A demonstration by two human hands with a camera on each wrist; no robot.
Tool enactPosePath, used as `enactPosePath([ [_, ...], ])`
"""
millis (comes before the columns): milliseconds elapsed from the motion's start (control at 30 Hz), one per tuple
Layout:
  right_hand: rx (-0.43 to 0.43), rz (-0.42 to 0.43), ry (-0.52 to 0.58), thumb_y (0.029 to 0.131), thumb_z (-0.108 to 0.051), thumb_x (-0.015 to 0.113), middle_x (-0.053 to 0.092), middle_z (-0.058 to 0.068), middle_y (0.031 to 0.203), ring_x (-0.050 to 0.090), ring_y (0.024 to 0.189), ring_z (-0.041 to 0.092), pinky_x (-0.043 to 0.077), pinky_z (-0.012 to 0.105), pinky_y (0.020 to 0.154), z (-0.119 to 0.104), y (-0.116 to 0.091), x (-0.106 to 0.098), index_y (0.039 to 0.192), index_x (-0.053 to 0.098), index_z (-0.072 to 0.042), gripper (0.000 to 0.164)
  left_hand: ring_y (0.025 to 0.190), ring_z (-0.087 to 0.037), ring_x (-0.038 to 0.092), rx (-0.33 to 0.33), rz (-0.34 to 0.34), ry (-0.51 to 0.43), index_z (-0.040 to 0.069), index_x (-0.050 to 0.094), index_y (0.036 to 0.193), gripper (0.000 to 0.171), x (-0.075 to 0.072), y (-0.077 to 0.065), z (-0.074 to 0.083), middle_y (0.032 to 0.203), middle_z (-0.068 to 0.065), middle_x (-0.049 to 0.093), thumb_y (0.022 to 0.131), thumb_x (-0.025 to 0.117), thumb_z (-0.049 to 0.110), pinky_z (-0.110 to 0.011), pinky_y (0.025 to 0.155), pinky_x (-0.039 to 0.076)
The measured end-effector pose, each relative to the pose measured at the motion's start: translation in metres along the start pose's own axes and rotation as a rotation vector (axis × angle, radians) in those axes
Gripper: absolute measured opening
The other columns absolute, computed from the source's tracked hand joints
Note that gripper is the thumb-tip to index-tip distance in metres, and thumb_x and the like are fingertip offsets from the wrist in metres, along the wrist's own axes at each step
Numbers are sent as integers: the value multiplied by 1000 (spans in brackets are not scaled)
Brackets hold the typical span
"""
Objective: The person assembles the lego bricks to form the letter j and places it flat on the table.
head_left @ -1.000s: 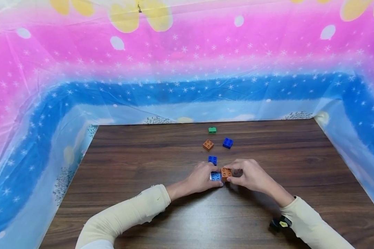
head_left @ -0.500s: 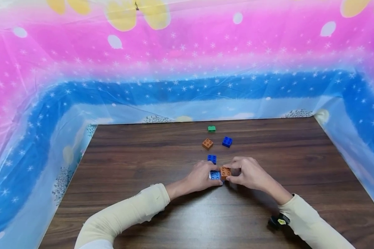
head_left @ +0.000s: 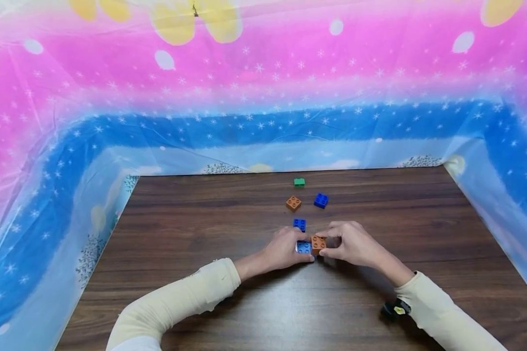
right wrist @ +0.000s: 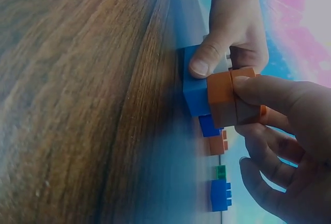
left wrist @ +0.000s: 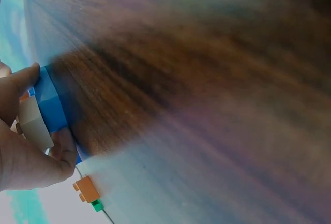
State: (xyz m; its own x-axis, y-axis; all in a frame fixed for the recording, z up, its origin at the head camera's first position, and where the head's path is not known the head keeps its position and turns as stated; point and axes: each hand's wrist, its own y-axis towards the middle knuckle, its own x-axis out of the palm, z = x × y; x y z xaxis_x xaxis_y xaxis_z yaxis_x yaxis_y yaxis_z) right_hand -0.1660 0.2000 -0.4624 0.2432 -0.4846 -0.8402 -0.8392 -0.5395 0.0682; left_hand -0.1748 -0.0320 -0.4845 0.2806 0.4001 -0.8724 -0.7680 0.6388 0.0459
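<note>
My left hand (head_left: 282,249) grips a light blue brick (right wrist: 194,90) low over the table, its thumb along the brick's side. A white brick (left wrist: 33,120) sits on the light blue one, partly covered by that hand. Two orange bricks (right wrist: 220,100), one above the other, stand at the light blue brick's right end. My right hand (head_left: 353,244) pinches the upper orange brick between thumb and fingers, its other fingers loosely bent in the right wrist view. From the head view, studs of the light blue brick show between the two hands.
Just beyond the hands lies a dark blue brick (head_left: 299,224). Farther back are an orange brick (head_left: 293,203), another dark blue brick (head_left: 321,200) and a green brick (head_left: 299,182). A patterned cloth (head_left: 263,129) borders the dark wooden table (head_left: 193,209).
</note>
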Motion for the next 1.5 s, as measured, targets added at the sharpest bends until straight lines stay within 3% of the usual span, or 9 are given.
enactPosePath([
  [167, -14, 22, -20, 83, -27, 87, 76, 0, 112, 68, 95, 19, 47, 33, 71, -1, 0, 1, 119, 78, -21, 38, 84, -8, 57, 3, -1, 2, 12, 75, 122, 44, 0, 0, 0, 105, -1, 72, 86, 82, 38, -30, 82, 43],
  [267, -19, 29, -20, 83, -26, 86, 75, -5, 106, 67, 92, 18, 47, 32, 71, -1, 0, 2, 118, 78, -22, 36, 84, -8, 56, -7, -1, -2, 12, 75, 122, 45, 0, 0, 0, 105, 0, 72, 86, 82, 39, -30, 82, 43],
  [433, -17, 25, 7, 83, -27, 86, 68, -12, 96, 52, 70, 9, 42, 26, 62, -1, 0, 4, 117, 78, -24, 35, 85, -8, 56, -20, -4, -6, 13, 75, 123, 46, 0, 0, 0, 106, -1, 72, 86, 82, 40, -31, 83, 44],
  [867, -43, 51, 72, 87, -31, 83, 71, -7, 105, 62, 78, 3, 52, 26, 69, 7, -5, 8, 123, 72, -19, 39, 86, -9, 57, -22, -5, -9, 13, 75, 123, 46, 0, 1, 0, 106, 0, 72, 86, 82, 40, -33, 85, 44],
  [1100, 10, 30, 109, 87, -32, 83, 71, -9, 104, 65, 87, 4, 55, 28, 74, 10, -11, 2, 130, 69, -19, 47, 86, -9, 57, -21, -5, -13, 13, 74, 124, 47, 1, 0, 0, 107, 0, 72, 86, 82, 40, -34, 88, 44],
  [1500, -8, 85, 35, 88, -20, 82, 73, 0, 113, 66, 91, 10, 56, 34, 77, 29, -4, -5, 127, 71, -11, 41, 92, -11, 60, -22, -2, -6, 12, 74, 124, 47, 0, 0, 1, 111, -1, 73, 87, 82, 39, -38, 92, 46],
])
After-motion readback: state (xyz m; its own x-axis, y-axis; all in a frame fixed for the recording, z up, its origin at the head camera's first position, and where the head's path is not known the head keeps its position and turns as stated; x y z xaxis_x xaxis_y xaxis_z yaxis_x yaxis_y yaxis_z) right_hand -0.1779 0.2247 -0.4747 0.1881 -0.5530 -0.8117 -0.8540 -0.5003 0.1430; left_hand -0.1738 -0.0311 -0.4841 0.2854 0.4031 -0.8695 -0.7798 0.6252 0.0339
